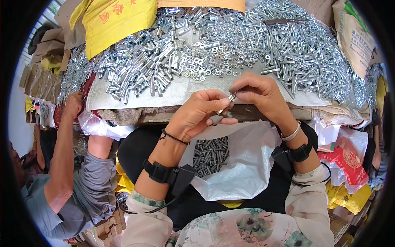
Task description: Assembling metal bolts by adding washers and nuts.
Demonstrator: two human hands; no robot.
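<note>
My left hand [197, 108] pinches a small metal bolt [225, 107] between thumb and fingers, just past the table's near edge. My right hand [260, 94] has its fingertips closed on the upper end of the same bolt, which is tilted up to the right. A small ring or nut at that end is partly hidden by the fingers. Below my hands, a white plastic bag [242, 181] lies open across my lap, with many dark grey bolts [210, 158] inside. Loose flat washers [201, 66] are spread on the table just beyond my hands.
Metal sleeves [154, 68] are heaped left of the washers, long bolts [302, 57] to the right. Yellow bags [119, 24] cover part of the far heap. A woven sack [354, 39] stands far right. At left, another person's arm [61, 156] reaches to the table.
</note>
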